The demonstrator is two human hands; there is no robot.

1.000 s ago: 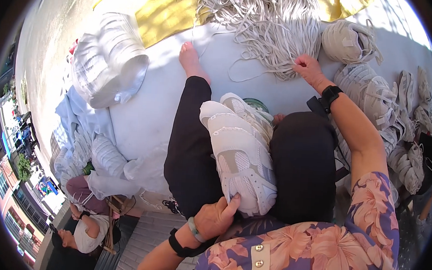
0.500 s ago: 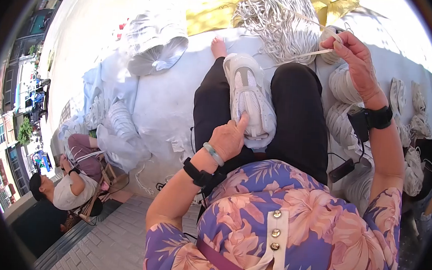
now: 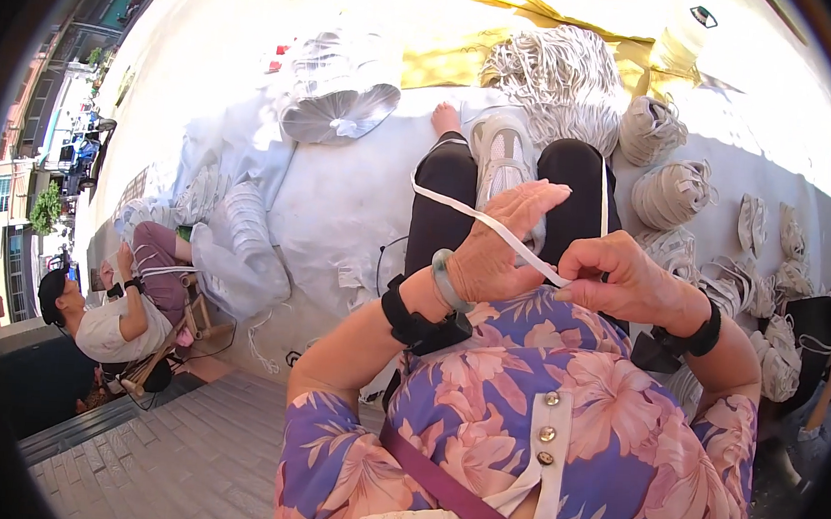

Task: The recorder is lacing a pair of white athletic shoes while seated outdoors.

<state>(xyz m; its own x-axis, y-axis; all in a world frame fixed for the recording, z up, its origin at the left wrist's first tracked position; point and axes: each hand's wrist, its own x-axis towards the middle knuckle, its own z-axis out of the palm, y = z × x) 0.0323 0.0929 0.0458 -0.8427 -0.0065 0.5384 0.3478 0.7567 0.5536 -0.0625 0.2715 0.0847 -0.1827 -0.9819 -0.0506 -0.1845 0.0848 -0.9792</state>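
Note:
A flat white shoelace hangs in a loop over my lap. My right hand is closed, pinching it between thumb and fingers close to my waist. Stretched out with its fingers together, my left hand lies beneath the lace, which crosses over it. Between my thighs rests a pale grey and white sneaker, its near end hidden behind my left hand. Another stretch of white lace runs over my right knee.
A heap of white shoelaces lies on yellow cloth ahead. Bundled sneakers line my right side. Left stand a clear plastic bag and stacked white shoe parts. Another person sits far left.
My right hand has come down from beside the lace heap to my waist, bringing a lace. My left hand has left the sneaker and straightened its fingers. The view has shifted slightly.

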